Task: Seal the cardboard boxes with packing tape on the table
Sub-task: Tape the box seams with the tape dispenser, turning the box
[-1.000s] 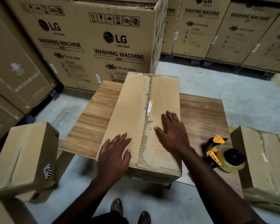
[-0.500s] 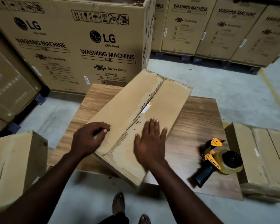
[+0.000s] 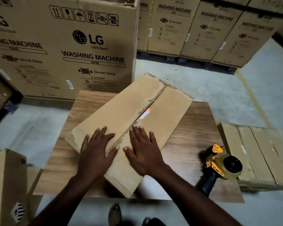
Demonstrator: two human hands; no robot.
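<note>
- My left hand (image 3: 96, 154) lies flat, fingers straight, on the left flap of the cardboard box (image 3: 121, 111), clutching nothing.
- My right hand (image 3: 142, 152) presses flat on the right flap, just across the ragged centre seam (image 3: 137, 123).
- The box sits skewed on the wooden table (image 3: 194, 128), its near corner at the front edge.
- The yellow tape dispenser (image 3: 219, 168) lies on the table to my right, apart from both hands.
- Beyond it stands another box (image 3: 260, 152); LG washing machine cartons (image 3: 72, 46) stand behind.
</note>
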